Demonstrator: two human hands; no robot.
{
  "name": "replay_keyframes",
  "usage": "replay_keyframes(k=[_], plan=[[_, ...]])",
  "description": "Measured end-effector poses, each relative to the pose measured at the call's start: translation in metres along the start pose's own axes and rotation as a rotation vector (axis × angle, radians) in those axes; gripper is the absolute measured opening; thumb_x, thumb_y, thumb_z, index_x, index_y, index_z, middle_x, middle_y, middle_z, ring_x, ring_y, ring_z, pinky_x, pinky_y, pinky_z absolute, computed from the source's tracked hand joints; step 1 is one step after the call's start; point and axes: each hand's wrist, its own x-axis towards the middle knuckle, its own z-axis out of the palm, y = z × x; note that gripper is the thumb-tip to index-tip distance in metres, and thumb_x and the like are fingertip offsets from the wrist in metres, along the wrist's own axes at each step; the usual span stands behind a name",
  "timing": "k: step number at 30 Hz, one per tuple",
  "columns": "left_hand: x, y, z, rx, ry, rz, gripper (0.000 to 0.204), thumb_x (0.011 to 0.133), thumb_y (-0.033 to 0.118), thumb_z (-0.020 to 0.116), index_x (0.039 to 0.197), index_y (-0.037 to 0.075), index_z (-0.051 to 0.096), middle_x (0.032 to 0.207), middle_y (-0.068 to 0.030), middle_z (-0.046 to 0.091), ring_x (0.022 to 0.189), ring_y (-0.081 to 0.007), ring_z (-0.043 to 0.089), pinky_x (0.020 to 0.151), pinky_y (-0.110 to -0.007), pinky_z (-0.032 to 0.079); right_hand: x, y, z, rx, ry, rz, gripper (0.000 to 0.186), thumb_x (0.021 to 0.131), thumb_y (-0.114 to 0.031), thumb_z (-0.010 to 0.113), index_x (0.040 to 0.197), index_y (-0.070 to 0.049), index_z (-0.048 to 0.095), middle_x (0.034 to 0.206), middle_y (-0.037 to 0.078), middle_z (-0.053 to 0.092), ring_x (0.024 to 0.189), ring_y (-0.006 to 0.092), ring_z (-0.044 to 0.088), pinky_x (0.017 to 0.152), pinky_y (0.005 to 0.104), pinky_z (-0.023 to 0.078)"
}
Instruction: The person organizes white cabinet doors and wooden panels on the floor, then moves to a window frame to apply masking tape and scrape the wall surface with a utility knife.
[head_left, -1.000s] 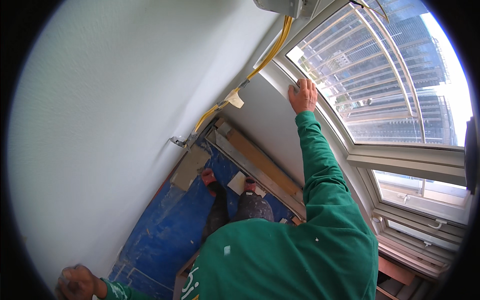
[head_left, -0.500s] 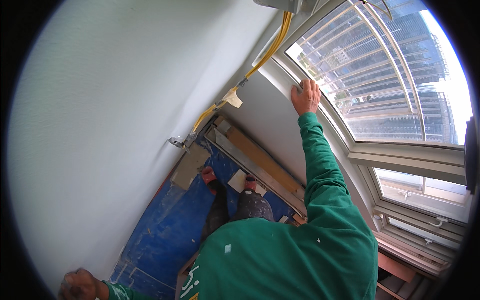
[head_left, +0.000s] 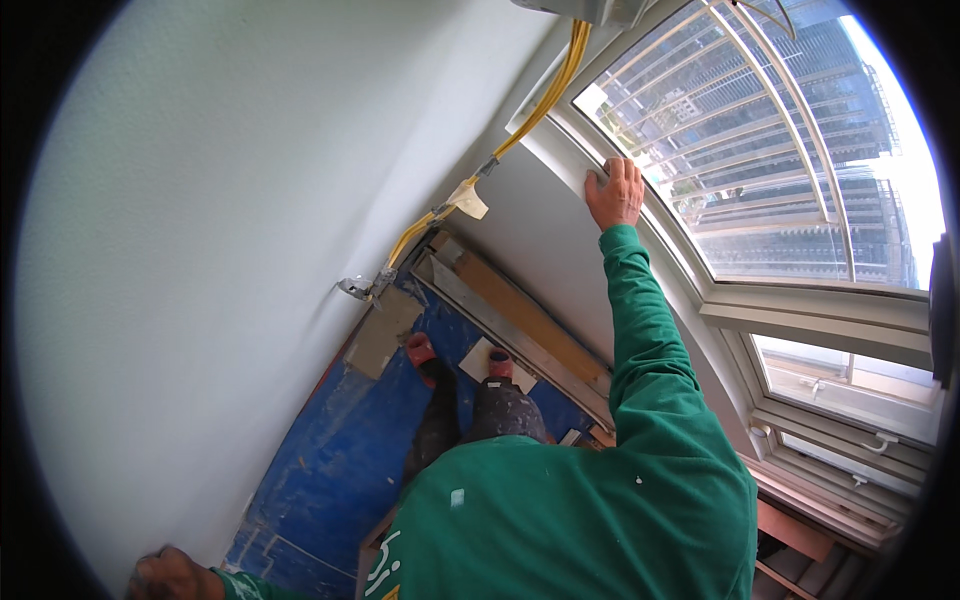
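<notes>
Two hands are spread wide apart, each braced on a different surface. The right hand (head_left: 615, 193) is raised, fingers curled over the upper edge of a pale grey panel (head_left: 545, 235) that stands against the wall under the window frame (head_left: 810, 315); it grips that edge, palm against the face. The left hand (head_left: 170, 577) sits at the lower left, pressed to the white wall (head_left: 200, 250); it looks loosely closed, holding nothing that shows, though the picture's rim cuts it off.

Down below, both feet (head_left: 460, 360) stand on blue floor covering (head_left: 330, 470), close to loose boards (head_left: 520, 320) along the foot of the panel. Yellow cables (head_left: 540, 95) run down the corner to a taped joint.

Judging by this stance, the panel could tip away from the window if the one-handed grip slips, and a step back could catch on the boards.
</notes>
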Motion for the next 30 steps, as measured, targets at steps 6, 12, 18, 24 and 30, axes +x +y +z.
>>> replay_keyframes(k=[6,12,18,24,30], plan=[[0.114,0.045,-0.033,-0.132,-0.05,0.233,0.044,0.1,0.038,0.061,0.069,0.008,0.057,0.069,-0.0096,0.056,0.058,-0.031,0.055,0.052,-0.041,0.044,0.006,-0.007,0.0,-0.012,-0.025,0.033,0.027,0.083,-0.024,0.075,0.1,-0.01,0.059,0.102,0.007,0.059,0.103,0.0294,0.058,0.09,0.0442,0.045],[0.029,0.022,-0.002,-0.037,0.073,0.091,0.055,0.108,0.032,0.041,0.137,-0.014,0.046,0.144,-0.0375,0.042,0.131,-0.0597,0.041,0.107,-0.075,0.028,0.006,-0.007,0.0,-0.01,-0.012,0.015,0.028,0.083,-0.024,0.075,0.101,-0.011,0.059,0.103,0.007,0.059,0.104,0.0295,0.058,0.09,0.0444,0.045],[0.046,0.029,-0.007,-0.054,0.045,0.17,0.055,0.108,0.03,0.039,0.136,-0.018,0.045,0.145,-0.0396,0.041,0.131,-0.061,0.04,0.107,-0.075,0.028,0.001,-0.001,0.004,-0.008,0.008,0.01,0.029,0.082,-0.025,0.075,0.101,-0.011,0.059,0.103,0.007,0.059,0.105,0.0297,0.058,0.09,0.0446,0.045],[0.001,0.002,0.007,0.034,0.044,0.089,0.059,0.109,0.029,0.036,0.141,-0.02,0.041,0.152,-0.0434,0.033,0.14,-0.0649,0.031,0.111,-0.078,0.022,0.016,-0.016,0.01,-0.016,0.0,0.006,0.029,0.082,-0.026,0.076,0.101,-0.01,0.059,0.103,0.008,0.059,0.104,0.0297,0.058,0.09,0.0449,0.045],[-0.005,-0.005,0.005,-0.001,0.002,0.085,0.06,0.11,0.028,0.035,0.143,-0.022,0.038,0.153,-0.0443,0.032,0.141,-0.0651,0.03,0.112,-0.079,0.022,0.008,-0.011,0.01,0.0,0.019,-0.001,0.028,0.083,-0.024,0.075,0.102,-0.009,0.059,0.103,0.008,0.06,0.103,0.0302,0.058,0.089,0.0452,0.045]])
